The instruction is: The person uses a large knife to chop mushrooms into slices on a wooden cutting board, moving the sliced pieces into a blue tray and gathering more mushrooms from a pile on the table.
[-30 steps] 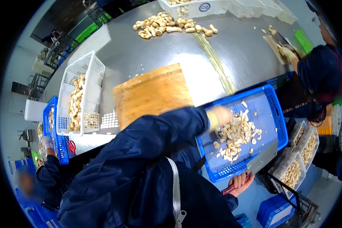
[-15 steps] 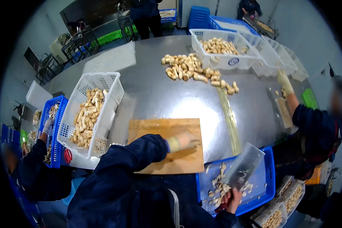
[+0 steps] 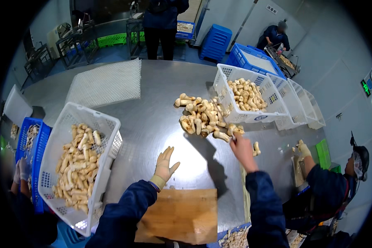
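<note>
My left hand (image 3: 164,167), in a pale glove, is open with fingers spread above the metal table, just beyond a wooden cutting board (image 3: 177,215). My right hand (image 3: 242,152), bare, is closed at the near edge of a pile of brown-and-cream mushrooms (image 3: 202,115). It appears to grip a cleaver, whose blade (image 3: 220,108) is turned nearly edge-on among the mushrooms and hard to make out. A long dark shadow falls on the table left of this hand. One mushroom (image 3: 256,149) lies apart to its right.
A white basket of mushrooms (image 3: 103,113) stands at left; another (image 3: 252,118) stands far right beside several nested baskets. A mesh sheet (image 3: 105,82) lies at the back left. Sliced mushrooms (image 3: 235,238) fill a tray below my right arm. Co-workers are at both sides.
My left hand has left the cutting board and opened, further forward. My right hand has moved from above the blue tray to the mushroom pile. The view has shifted.
</note>
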The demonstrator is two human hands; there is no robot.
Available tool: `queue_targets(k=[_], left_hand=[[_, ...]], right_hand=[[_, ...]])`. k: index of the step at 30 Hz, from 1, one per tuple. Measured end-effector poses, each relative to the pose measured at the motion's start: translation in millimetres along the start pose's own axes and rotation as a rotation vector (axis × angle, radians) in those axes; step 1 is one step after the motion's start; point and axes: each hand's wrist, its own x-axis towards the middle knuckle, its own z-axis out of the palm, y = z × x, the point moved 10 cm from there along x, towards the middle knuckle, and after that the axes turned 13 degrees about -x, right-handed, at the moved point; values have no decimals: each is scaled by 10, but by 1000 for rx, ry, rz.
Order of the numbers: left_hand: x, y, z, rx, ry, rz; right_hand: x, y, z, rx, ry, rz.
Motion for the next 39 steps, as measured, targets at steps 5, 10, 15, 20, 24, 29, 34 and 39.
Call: queue_targets(k=[5,10,15,20,24,29,34,39], left_hand=[[587,-402,-143,-229,238,-64],[1395,-740,-412,-202,347,-46],[2155,-954,-263,-142,363,106],[2836,-969,-118,-147,258,-24],[2898,-1003,113,-75,86,-98],[2479,-769,192,-341,-95,-18],[1546,-437,301,-563,-218,-66],[740,-300,324,-681,-526,-362]], right_hand=[[1465,215,708,-247,25,51],[1998,214,1239,-324,-83,121],[2060,395,1423,-300,-117,186],[2020,469,1559,-347,-232,83],[1881,208,1558,-303,-403,2],[1241,-13,1392,-212,-448,-22],[372,5,1157,-226,-494,-90],[-136,-81,809,-190,-516,-188]])
